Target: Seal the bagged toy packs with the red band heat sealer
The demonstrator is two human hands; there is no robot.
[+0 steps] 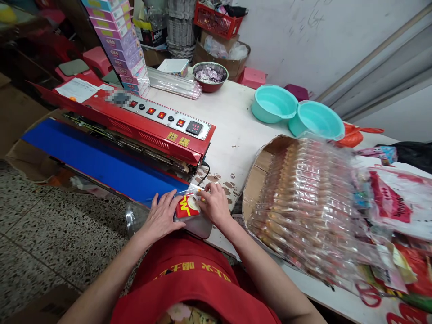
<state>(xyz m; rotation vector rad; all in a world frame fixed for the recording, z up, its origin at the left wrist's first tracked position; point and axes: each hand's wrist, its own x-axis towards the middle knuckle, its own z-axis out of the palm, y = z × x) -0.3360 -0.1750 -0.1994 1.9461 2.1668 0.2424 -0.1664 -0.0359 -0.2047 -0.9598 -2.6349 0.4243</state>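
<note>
A red and yellow packet point(188, 205) with a white round patch sits in clear plastic at the front end of the blue conveyor belt point(111, 157). My left hand point(164, 216) holds its left side, fingers along the top and thumb at the near edge. At the far right corner, the fingertips of my right hand point(216, 203) are pinched together on the clear plastic. The red band sealing machine point(135, 121) stands just beyond the belt, with lit switches and a digital display.
A cardboard box point(256, 175) full of clear-wrapped packets stands close on the right. Red-handled scissors point(368, 294) lie beyond it. Two turquoise basins point(275, 103), a bowl of sachets point(209, 76) and stacked boxes point(123, 49) are farther back.
</note>
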